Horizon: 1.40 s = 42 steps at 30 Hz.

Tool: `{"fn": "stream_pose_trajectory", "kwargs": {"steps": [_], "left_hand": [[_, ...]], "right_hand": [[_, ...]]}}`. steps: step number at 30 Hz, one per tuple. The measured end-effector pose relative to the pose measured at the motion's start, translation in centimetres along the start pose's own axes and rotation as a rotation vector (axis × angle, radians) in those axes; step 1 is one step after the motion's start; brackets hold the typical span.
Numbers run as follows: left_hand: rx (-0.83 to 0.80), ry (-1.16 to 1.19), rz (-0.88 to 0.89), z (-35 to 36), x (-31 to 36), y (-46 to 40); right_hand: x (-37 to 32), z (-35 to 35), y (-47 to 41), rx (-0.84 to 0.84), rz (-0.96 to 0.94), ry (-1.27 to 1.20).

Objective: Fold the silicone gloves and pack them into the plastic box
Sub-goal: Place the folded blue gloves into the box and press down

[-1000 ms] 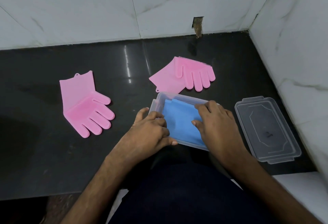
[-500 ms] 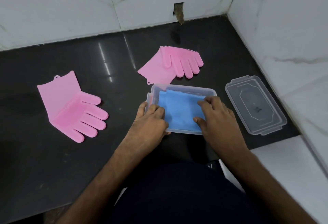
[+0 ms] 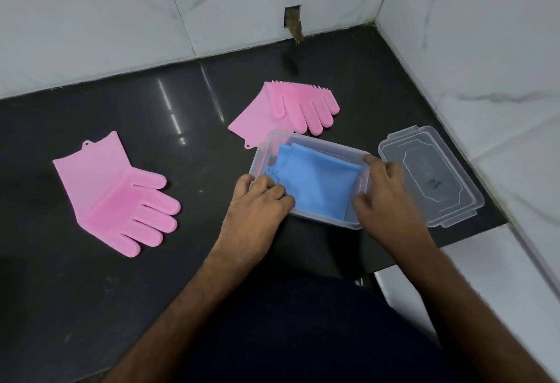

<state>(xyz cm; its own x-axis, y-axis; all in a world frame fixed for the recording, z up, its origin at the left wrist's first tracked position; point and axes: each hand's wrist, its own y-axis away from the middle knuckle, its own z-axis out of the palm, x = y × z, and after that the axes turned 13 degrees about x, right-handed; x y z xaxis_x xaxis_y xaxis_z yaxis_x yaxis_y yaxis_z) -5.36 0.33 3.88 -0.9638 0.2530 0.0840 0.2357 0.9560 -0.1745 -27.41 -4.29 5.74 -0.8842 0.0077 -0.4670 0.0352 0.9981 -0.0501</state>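
Near the front edge of the black counter stands the clear plastic box, uncovered, with folded blue silicone gloves lying flat inside and filling most of its floor; how many blue pieces are stacked there cannot be told. At the box's left end the left hand has its fingers curled down over the rim onto the blue material. At the box's right end the right hand has fingers bent over the wall, thumb at the near corner, gripping the box itself. One lid lies flat just right of the box, apart from it. Two pink gloves are outside the box: a folded pink glove just behind it, its cuff reaching the box's far-left corner, and a flat pink glove well to the left, fingers spread. Bare counter lies left of the box; white marble walls close in behind and to its right.
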Motion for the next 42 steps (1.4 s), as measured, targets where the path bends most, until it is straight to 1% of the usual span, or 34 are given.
{"fn": "stream_pose_trajectory", "kwargs": {"steps": [3,6,9,14,19,21,24,28,33,36,42], "left_hand": [[0.040,-0.052,0.015,-0.2,0.5,-1.2],[0.033,-0.071,0.041,0.0,1.2,-2.8],[0.062,-0.098,0.083,0.1,2.2,-4.6],[0.134,-0.073,0.091,0.8,4.2,-7.7],[0.146,0.021,0.060,1.5,5.8,-9.1],[0.154,0.086,0.040,1.7,6.1,-9.3],[0.171,0.097,0.034,1.7,6.4,-9.4],[0.184,0.096,-0.021,1.2,6.1,-9.1],[0.190,0.149,-0.168,-0.3,5.2,-8.8],[0.193,0.164,-0.219,-0.9,4.2,-8.6],[0.196,0.170,-0.269,-0.8,2.8,-10.0]], "right_hand": [[1.0,-0.9,-1.0,0.007,0.047,-0.006],[2.6,-2.1,-1.6,-0.029,0.114,-0.020],[4.4,-3.2,-1.6,-0.082,0.166,0.063],[6.2,-4.3,-1.6,-0.030,0.133,0.236],[6.7,-5.0,-1.9,-0.007,0.098,0.309],[6.7,-5.3,-2.0,-0.021,0.083,0.323],[6.4,-6.0,-2.4,-0.066,0.074,0.335],[5.1,-6.7,-3.5,0.000,0.007,0.304],[1.9,-5.5,-5.8,0.025,-0.160,0.247],[-0.2,-4.3,-7.0,0.003,-0.249,0.225],[-1.8,-2.5,-8.8,-0.044,-0.310,0.204]]}}
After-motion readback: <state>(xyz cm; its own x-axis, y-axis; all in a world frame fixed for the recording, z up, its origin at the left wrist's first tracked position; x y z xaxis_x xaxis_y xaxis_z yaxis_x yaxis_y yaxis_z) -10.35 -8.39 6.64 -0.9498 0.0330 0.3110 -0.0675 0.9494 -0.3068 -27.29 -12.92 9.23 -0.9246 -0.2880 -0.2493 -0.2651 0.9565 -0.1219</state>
